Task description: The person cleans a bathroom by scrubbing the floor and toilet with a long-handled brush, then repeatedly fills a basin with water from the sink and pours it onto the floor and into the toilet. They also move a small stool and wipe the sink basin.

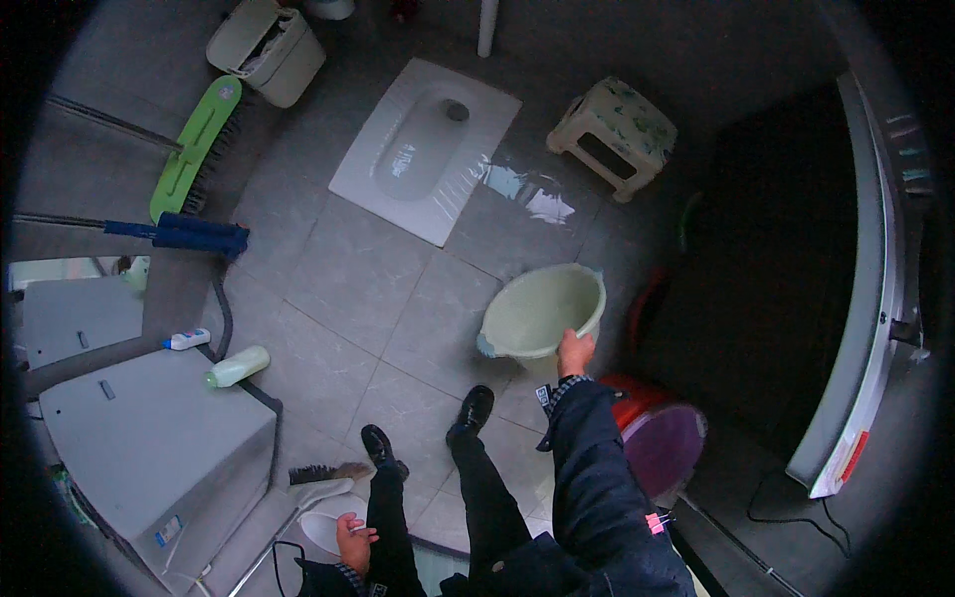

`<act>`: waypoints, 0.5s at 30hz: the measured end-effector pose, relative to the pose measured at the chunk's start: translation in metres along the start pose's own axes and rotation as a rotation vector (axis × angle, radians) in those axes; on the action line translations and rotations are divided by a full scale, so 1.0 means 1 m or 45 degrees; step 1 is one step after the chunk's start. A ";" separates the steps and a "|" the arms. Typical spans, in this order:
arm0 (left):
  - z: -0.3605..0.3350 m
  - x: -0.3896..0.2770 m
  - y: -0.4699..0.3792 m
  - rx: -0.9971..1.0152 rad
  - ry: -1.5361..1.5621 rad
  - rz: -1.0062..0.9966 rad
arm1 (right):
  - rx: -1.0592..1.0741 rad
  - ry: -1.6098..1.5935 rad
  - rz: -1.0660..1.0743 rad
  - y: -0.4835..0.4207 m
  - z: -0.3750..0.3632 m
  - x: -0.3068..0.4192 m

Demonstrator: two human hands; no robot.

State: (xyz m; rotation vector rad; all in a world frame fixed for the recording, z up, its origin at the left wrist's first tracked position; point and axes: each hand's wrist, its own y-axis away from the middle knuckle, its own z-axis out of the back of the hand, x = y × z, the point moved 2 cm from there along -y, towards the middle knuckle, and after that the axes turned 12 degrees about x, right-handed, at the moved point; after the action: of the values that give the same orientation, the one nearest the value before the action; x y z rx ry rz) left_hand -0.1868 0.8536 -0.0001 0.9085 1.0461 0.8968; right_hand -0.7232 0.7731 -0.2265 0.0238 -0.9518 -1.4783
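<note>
My right hand (575, 354) grips the near rim of a pale green plastic basin (541, 298). The basin is tilted above the tiled floor, its mouth towards me. Blue-grey pieces mark two opposite ends of its rim. Down at the lower left, my left hand (355, 542) hangs beside my thigh with loosely bent fingers, nothing visible in it. Behind that hand shows a round white object (321, 526), partly covered, beside a broom head (328, 473). Close to my right forearm stands a red bucket (647, 399) with a purple top face.
A white squat toilet (388, 194) is set into the floor; wet, shiny patches (533, 195) lie beside it. Around stand a plastic stool (618, 134), a lidded bin (280, 63), a green brush (195, 149), a blue mop (194, 233) and a washing machine (149, 440) with two bottles on it.
</note>
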 end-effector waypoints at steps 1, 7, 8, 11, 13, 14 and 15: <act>0.000 0.001 0.000 -0.002 -0.003 -0.010 | -0.010 -0.103 0.024 -0.001 -0.002 -0.005; -0.007 -0.003 -0.001 0.067 0.012 -0.054 | 0.084 -0.675 0.093 -0.003 0.001 -0.051; -0.009 -0.007 0.000 0.084 -0.004 -0.077 | 0.131 -0.672 0.005 0.000 0.005 -0.058; -0.017 -0.018 0.004 0.109 -0.032 -0.115 | 0.133 -0.694 0.036 0.015 0.022 -0.077; -0.022 -0.026 0.008 0.116 -0.031 -0.142 | 0.173 -0.741 -0.009 0.027 0.029 -0.088; -0.024 -0.030 0.010 0.104 0.002 -0.107 | 0.196 -0.726 -0.068 0.032 0.031 -0.094; -0.027 -0.033 0.013 0.109 0.040 -0.111 | 0.192 -0.718 -0.177 0.039 0.036 -0.102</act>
State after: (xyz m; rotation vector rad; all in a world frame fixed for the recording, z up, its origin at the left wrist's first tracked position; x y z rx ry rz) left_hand -0.2227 0.8327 0.0153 0.9156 1.1495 0.8007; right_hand -0.6919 0.8828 -0.2344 -0.2323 -1.5411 -1.5695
